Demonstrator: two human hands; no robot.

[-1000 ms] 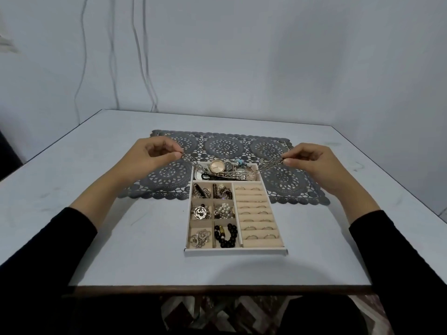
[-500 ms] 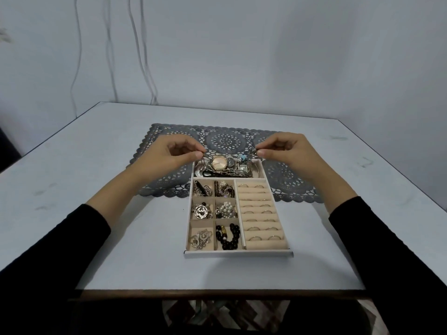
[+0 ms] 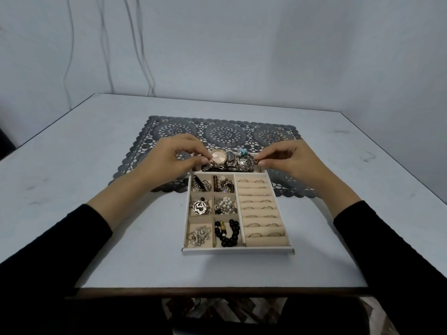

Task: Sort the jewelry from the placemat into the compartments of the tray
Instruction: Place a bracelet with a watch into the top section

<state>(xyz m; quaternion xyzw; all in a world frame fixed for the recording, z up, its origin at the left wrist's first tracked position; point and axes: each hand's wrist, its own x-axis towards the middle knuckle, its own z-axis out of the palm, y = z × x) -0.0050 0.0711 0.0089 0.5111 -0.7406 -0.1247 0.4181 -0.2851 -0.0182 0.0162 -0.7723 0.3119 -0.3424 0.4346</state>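
Note:
A white jewelry tray [image 3: 238, 250] sits on the table, its far end on the grey lace placemat [image 3: 225, 132]. Its long back compartment holds watches [image 3: 219, 156] and a silver chain necklace [image 3: 232, 167]. My left hand [image 3: 174, 158] pinches the chain's left end at that compartment's left side. My right hand [image 3: 287, 157] pinches the right end at its right side. The chain lies low in the compartment among the watches. Small compartments hold pendants, pearls [image 3: 226, 204] and black beads [image 3: 228, 232]. Rings [image 3: 261, 215] sit in the padded rows.
The pale table [image 3: 72, 189] stretches to both sides, its front edge close to me. A bare wall with hanging cables [image 3: 142, 56] stands behind. No loose jewelry shows on the visible part of the placemat.
My hands have come together and down, from holding the chain stretched wide above the tray to lowering it into the back compartment.

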